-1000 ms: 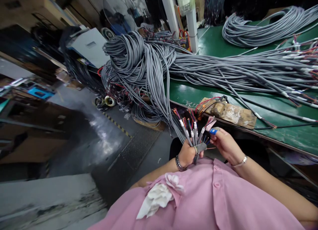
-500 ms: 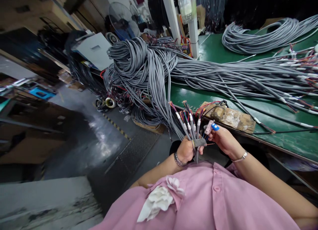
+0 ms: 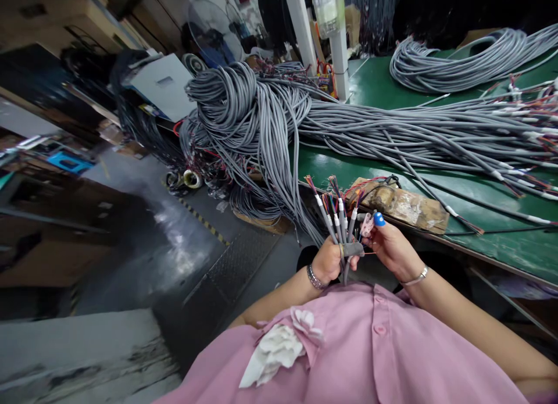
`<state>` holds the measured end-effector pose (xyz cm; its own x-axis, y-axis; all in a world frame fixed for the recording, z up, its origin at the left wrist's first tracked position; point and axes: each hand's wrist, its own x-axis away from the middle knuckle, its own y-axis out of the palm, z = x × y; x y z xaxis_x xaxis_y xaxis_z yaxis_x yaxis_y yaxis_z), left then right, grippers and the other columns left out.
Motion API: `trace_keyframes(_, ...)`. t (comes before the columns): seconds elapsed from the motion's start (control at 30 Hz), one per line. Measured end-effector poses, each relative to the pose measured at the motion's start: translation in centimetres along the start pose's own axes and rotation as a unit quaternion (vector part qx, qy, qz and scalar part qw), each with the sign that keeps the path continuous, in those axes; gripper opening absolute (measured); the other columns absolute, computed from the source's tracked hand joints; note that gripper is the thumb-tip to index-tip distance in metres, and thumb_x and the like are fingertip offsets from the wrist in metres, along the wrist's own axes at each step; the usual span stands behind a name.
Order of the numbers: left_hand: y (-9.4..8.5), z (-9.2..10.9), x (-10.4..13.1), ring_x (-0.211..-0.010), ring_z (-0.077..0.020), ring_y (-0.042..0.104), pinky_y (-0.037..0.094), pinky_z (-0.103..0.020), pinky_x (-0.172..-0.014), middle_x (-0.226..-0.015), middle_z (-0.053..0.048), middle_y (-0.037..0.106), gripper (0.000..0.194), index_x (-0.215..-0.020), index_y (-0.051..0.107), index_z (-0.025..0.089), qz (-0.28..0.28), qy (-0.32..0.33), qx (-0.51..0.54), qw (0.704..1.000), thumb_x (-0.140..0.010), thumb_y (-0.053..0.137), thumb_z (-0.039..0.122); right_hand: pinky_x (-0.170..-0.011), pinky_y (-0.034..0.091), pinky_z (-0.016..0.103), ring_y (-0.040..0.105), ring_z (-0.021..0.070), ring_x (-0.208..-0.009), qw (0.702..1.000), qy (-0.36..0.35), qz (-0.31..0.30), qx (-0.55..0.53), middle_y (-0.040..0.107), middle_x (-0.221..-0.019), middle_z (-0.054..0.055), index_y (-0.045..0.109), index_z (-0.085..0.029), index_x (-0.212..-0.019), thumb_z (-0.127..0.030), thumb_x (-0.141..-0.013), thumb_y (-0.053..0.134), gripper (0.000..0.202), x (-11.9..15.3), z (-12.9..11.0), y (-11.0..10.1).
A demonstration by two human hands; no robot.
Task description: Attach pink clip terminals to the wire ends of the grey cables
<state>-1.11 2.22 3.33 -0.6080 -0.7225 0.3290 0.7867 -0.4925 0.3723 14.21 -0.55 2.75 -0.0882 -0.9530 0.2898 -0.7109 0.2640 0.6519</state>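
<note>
your left hand (image 3: 329,261) grips a bunch of gray cables (image 3: 337,226), colored wire ends fanned upward, just off the table's near edge. your right hand (image 3: 394,250), to its right, pinches a small pink piece (image 3: 367,224) between thumb and fingers. beyond, a wooden block (image 3: 399,205) sits on the green table (image 3: 492,200).

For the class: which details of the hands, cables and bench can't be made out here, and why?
- Head view: lower ends of the held cables, below the left hand, hidden by the pink shirt.
- Head view: exact shape of the pink item, too small and partly covered by the right hand.
- Head view: right end of the green bench, cut off by the picture edge.
</note>
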Motion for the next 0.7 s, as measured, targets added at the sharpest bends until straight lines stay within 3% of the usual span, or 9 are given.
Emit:
trace_keyframes(0.13,0.3,0.0,0.2,-0.036,-0.0099,0.048,0.039,-0.023,-0.04,-0.044,-0.002,0.055,0.033,-0.066,0.064,0.009,0.004,-0.002,-0.008,1.0,-0.065,0.075,0.041,-0.061,0.041,0.027,0.052,0.0133,-0.063,1.0,-0.016,0.001,0.013,0.06,-0.068,0.0,0.065,-0.02,-0.071,-0.057,-0.074,0.07,0.037,0.0,0.2,0.1)
trace_keyframes(0.4,0.3,-0.2,1.2,-0.036,-0.0096,0.047,0.04,-0.024,-0.041,-0.045,0.001,0.056,0.031,-0.067,0.061,0.012,0.03,0.006,0.009,0.999,-0.06,0.078,0.037,-0.063,0.046,0.028,0.055,0.014,-0.064,0.998,0.048,-0.024,-0.02,0.063,-0.073,0.003,0.066,-0.021,-0.074,-0.065,-0.074,0.064,0.044,0.0,0.1,-0.7)
trace_keyframes(0.6,0.4,-0.5,1.8,-0.037,-0.0098,0.048,0.038,-0.023,-0.043,-0.044,0.0,0.055,0.03,-0.063,0.061,0.012,0.057,0.06,-0.011,0.997,-0.069,0.072,0.039,-0.062,0.045,0.026,0.052,0.0119,-0.063,1.0,0.002,-0.017,0.023,0.06,-0.073,0.001,0.068,-0.02,-0.083,-0.048,-0.077,0.07,0.029,0.3,0.0,-0.6)
trace_keyframes(0.7,0.6,-0.3,1.4,-0.04,-0.0101,0.049,0.037,-0.023,-0.043,-0.045,0.0,0.054,0.029,-0.066,0.062,0.012,0.063,0.076,-0.003,0.995,-0.072,0.071,0.039,-0.062,0.045,0.026,0.051,0.0121,-0.063,0.999,-0.009,-0.011,0.032,0.059,-0.072,0.001,0.067,-0.019,-0.082,-0.048,-0.08,0.067,0.029,0.5,0.0,-0.5)
